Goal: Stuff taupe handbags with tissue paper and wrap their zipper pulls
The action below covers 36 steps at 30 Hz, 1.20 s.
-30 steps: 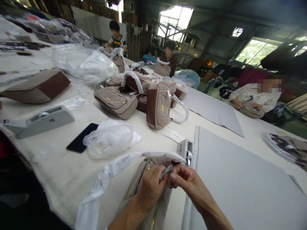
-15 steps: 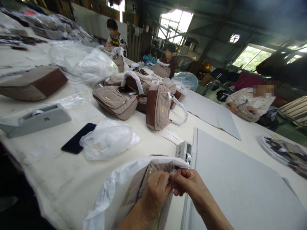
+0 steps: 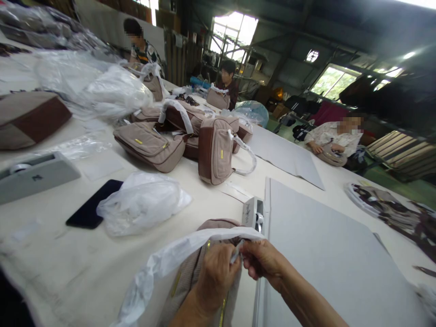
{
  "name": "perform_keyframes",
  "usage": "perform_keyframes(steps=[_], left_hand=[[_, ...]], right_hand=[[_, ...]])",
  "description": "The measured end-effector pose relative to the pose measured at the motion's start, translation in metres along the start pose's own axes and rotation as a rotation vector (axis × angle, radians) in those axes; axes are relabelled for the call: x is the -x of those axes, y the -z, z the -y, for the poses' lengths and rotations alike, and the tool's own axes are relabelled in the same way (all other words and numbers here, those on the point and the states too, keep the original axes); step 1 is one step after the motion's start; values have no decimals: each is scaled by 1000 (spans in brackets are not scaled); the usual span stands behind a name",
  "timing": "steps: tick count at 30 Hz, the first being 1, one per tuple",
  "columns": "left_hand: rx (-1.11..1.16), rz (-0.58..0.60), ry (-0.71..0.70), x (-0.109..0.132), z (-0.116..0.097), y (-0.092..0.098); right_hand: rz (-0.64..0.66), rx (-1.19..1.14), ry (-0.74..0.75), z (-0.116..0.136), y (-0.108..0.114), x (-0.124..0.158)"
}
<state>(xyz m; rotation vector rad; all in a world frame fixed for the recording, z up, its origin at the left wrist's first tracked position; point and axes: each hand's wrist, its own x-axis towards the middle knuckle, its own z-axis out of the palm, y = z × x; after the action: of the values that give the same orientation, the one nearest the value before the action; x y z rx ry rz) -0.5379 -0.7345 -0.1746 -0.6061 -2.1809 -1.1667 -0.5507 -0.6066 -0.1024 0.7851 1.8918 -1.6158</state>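
I read the handbag point(image 3: 192, 272) as matt, finely woven cloth with a shiny metal zip point(image 3: 223, 311); its wrap point(image 3: 170, 256) is thin, crinkled, milky plastic. The table point(image 3: 85, 263) cover looks rough, matt fabric.

L hand point(image 3: 216, 277) & R hand point(image 3: 262, 261) pinched, fingertips meeting.

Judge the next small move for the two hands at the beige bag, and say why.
Probably press the small pale strip down onto the white wrapping atop the beige bag. The left hand and right hand both pinch it at the wrapping's edge, and the wrapping lies loose over the bag, so fixing it there seems likeliest.
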Motion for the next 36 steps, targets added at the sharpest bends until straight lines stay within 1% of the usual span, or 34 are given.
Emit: perform_keyframes(steps=[4, 6, 9, 10, 12, 15, 17, 20, 22, 24, 26, 29, 32, 36], left_hand=[[-3, 19, -57, -1, 3, 2], [8, 24, -55, -2, 5, 3], [71, 54, 22, -3, 6, 5], [102, 72, 56, -4, 6, 7], [175, 110, 127, -5, 4, 10], [312, 222, 287, -8, 0, 18], [415, 334, 434, -11, -2, 24], [622, 512, 673, -14, -3, 32], [802, 576, 831, -16, -2, 34], [996, 566, 980, -15, -1, 32], [1181, 520, 1131, -13, 1, 29], [1367, 481, 1304, -9, 5, 23], [1463, 491, 1358, -3, 10, 20], [1594, 545, 1422, 2, 17, 20]], right_hand=[[20, 5, -6, 3, 0, 2], [83, -10, 14, 2, 3, 4], [193, -100, 88, -6, 7, 8], [205, -137, 115, -9, 9, 9], [184, -172, 164, -15, 10, 10], [117, -144, 241, -20, 8, 11], [90, -114, 285, -21, 7, 12], [91, -55, 322, -21, 4, 15], [96, -3, 367, -22, 3, 16], [98, 18, 425, -25, 1, 14], [89, 14, 474, -30, -2, 11], [56, -25, 533, -42, -6, 5], [37, -100, 567, -51, -10, 0], [34, -176, 573, -59, -16, -5]])
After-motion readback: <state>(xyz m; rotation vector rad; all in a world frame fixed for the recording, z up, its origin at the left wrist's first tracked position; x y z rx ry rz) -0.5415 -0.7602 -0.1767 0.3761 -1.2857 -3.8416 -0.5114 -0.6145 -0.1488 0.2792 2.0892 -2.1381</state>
